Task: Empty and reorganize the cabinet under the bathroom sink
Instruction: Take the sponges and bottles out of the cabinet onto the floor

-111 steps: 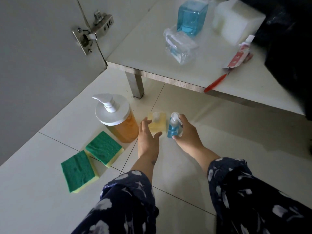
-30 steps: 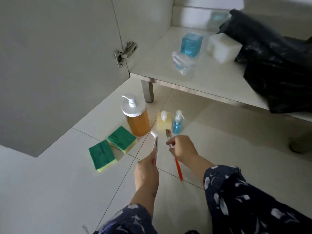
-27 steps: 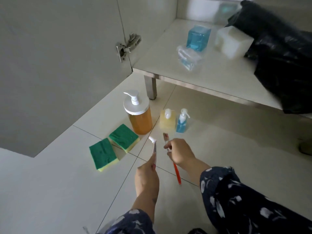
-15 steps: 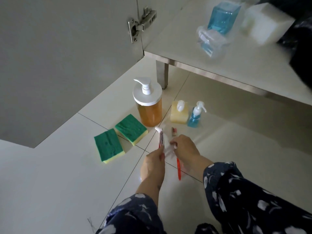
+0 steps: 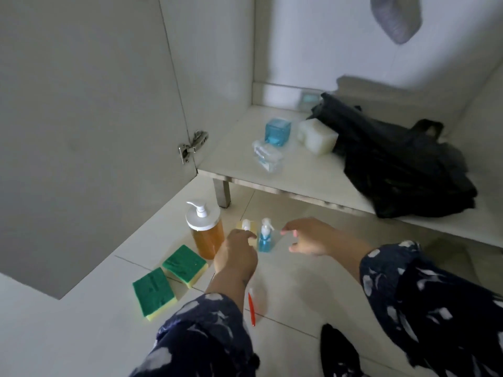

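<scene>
I see both hands out over the floor tiles in front of the open cabinet. My left hand point(image 5: 236, 255) hangs loose above the yellow bottle point(image 5: 249, 229), fingers relaxed, gripping nothing. My right hand point(image 5: 310, 238) is spread wide, thumb and fingers apart, just right of the blue pump bottle point(image 5: 264, 238) and also empty; I cannot tell whether it touches the bottle.

What is already out is lined up on the floor, which I take as sorting by kind: the big amber dispenser point(image 5: 205, 229) at the left, the two small bottles close beside it, and two green sponges point(image 5: 168, 278) side by side nearer me. A red toothbrush point(image 5: 251, 308) lies flat on the tile below my left wrist, with something pale beside it that I cannot make out.

The cabinet shelf point(image 5: 299, 175) is not empty. A blue cube bottle point(image 5: 277, 131), a clear packet point(image 5: 266, 157) in front of it, a white block point(image 5: 317, 138) and a black bag point(image 5: 394, 164) sit there, the bag filling the right side.

I judge the emptying is roughly half done. With both hands free and open, the next reach should go up to the shelf; the small items near the front edge are the easy ones, while the limp bag will need a full grip.
</scene>
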`<action>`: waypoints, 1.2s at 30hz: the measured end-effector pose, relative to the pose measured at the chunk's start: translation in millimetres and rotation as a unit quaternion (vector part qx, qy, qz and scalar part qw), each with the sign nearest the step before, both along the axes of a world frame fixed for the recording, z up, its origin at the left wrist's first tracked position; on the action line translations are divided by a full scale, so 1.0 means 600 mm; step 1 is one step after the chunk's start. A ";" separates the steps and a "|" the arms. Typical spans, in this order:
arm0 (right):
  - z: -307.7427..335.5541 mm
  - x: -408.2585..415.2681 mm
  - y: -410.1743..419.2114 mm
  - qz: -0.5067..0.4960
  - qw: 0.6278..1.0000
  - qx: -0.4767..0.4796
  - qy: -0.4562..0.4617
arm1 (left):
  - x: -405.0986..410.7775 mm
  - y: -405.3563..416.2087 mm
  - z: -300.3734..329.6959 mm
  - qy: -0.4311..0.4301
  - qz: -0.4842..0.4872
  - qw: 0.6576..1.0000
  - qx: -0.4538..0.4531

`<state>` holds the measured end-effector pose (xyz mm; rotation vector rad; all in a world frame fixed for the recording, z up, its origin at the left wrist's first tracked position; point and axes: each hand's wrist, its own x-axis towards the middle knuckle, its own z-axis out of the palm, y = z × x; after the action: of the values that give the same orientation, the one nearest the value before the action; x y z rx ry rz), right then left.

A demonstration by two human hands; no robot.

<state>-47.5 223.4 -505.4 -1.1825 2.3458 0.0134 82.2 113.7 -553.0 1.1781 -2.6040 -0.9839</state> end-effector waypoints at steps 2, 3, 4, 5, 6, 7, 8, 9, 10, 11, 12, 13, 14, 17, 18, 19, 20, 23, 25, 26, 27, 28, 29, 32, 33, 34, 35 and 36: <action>0.040 -0.015 0.024 -0.021 1.000 -0.010 0.004 | -0.019 0.009 0.036 0.013 -0.017 1.000 -0.013; 0.055 -0.025 0.032 -0.035 0.999 -0.016 0.005 | -0.029 0.011 0.051 0.017 -0.020 1.000 -0.015; 0.064 -0.038 0.038 -0.052 0.998 -0.023 0.008 | -0.041 0.011 0.062 0.023 -0.019 0.999 -0.013; 0.070 -0.052 0.041 -0.069 0.997 -0.030 0.011 | -0.053 0.008 0.071 0.031 -0.015 0.999 -0.005; 0.070 -0.069 0.041 -0.086 0.996 -0.035 0.013 | -0.067 0.003 0.078 0.040 -0.012 0.999 0.001; 0.068 -0.087 0.040 -0.096 0.994 -0.041 0.020 | -0.081 -0.004 0.083 0.045 -0.012 0.999 0.004; 0.064 -0.106 0.034 -0.105 0.993 -0.044 0.028 | -0.097 -0.013 0.086 0.046 -0.012 0.999 0.000; 0.060 -0.125 0.027 -0.114 0.991 -0.050 0.040 | -0.112 -0.022 0.088 0.045 -0.011 0.999 -0.006; 0.055 -0.147 0.016 -0.125 0.989 -0.058 0.046 | -0.130 -0.033 0.088 0.045 -0.011 0.999 -0.017; 0.052 -0.170 0.004 -0.135 0.987 -0.069 0.049 | -0.148 -0.045 0.088 0.044 -0.013 0.999 -0.027; 0.050 -0.193 -0.010 -0.144 0.985 -0.077 0.052 | -0.167 -0.058 0.088 0.040 -0.014 0.998 -0.035; 0.047 -0.218 -0.026 -0.149 0.983 -0.083 0.061 | -0.189 -0.073 0.087 0.036 -0.014 0.998 -0.042; 0.045 -0.242 -0.041 -0.158 0.981 -0.087 0.069 | -0.211 -0.089 0.086 0.033 -0.013 0.998 -0.050; 0.035 -0.311 -0.081 -0.207 0.967 -0.127 0.080 | -0.274 -0.133 0.087 0.040 -0.006 0.997 -0.069; 0.032 -0.329 -0.091 -0.222 0.960 -0.145 0.088 | -0.293 -0.145 0.087 0.050 0.003 0.996 -0.072; 0.030 -0.344 -0.099 -0.232 0.953 -0.161 0.108 | -0.310 -0.156 0.086 0.057 0.014 0.995 -0.076; 0.027 -0.357 -0.106 -0.236 0.947 -0.174 0.135 | -0.327 -0.165 0.084 0.055 0.024 0.995 -0.080; 0.021 -0.387 -0.133 -0.224 0.935 -0.217 0.168 | -0.375 -0.185 0.070 0.001 0.043 0.997 -0.062; 0.015 -0.402 -0.163 -0.218 0.938 -0.231 0.136 | -0.403 -0.188 0.059 -0.035 0.042 0.998 -0.031; 0.012 -0.409 -0.181 -0.220 0.939 -0.236 0.117 | -0.416 -0.187 0.054 -0.053 0.042 0.997 -0.021; 0.010 -0.414 -0.202 -0.223 0.940 -0.239 0.102 | -0.428 -0.186 0.050 -0.073 0.043 0.996 -0.021; 0.009 -0.420 -0.224 -0.224 0.940 -0.240 0.094 | -0.440 -0.185 0.048 -0.092 0.046 0.994 -0.027; 0.007 -0.425 -0.248 -0.224 0.941 -0.237 0.089 | -0.450 -0.187 0.046 -0.106 0.049 0.993 -0.036; 0.009 -0.438 -0.317 -0.250 0.942 -0.217 0.058 | -0.469 -0.204 0.045 -0.129 0.035 0.989 -0.063; 0.012 -0.444 -0.337 -0.265 0.941 -0.205 0.039 | -0.473 -0.211 0.044 -0.139 0.024 0.987 -0.070; 0.016 -0.450 -0.356 -0.280 0.940 -0.194 0.017 | -0.474 -0.217 0.044 -0.147 0.015 0.986 -0.077; 0.020 -0.454 -0.372 -0.293 0.938 -0.184 -0.002 | -0.475 -0.223 0.044 -0.151 0.010 0.985 -0.083; 0.023 -0.456 -0.386 -0.302 0.937 -0.173 -0.014 | -0.474 -0.228 0.045 -0.151 0.007 0.985 -0.087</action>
<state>-321.3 -8.4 -491.4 -0.5406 2.6562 -0.6441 -202.2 -22.9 -525.9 1.3920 -2.8335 -0.5982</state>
